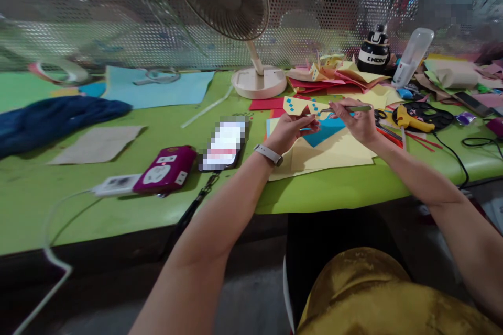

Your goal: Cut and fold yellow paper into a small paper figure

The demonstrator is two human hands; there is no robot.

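My left hand (294, 131), with a watch on its wrist, pinches the lower edge of a yellow paper piece (294, 103) that bears small blue diamond shapes. In my right hand (356, 121) is a pair of slim metal tweezers (359, 108), held like a pen. Its tip points left, close to the right side of the yellow paper. Whether the tip grips anything is too small to tell. Below both hands lie a blue paper sheet (314, 137) and larger cream sheets (334, 159).
A white fan (259, 84) stands at the back, beside piled coloured paper (334, 76). To the left lie a phone (223, 144) and a purple power bank (165, 169) with a cable. A yellow glue gun (414, 120), a black bottle (374, 55) and a clear bottle (412, 57) are at right.
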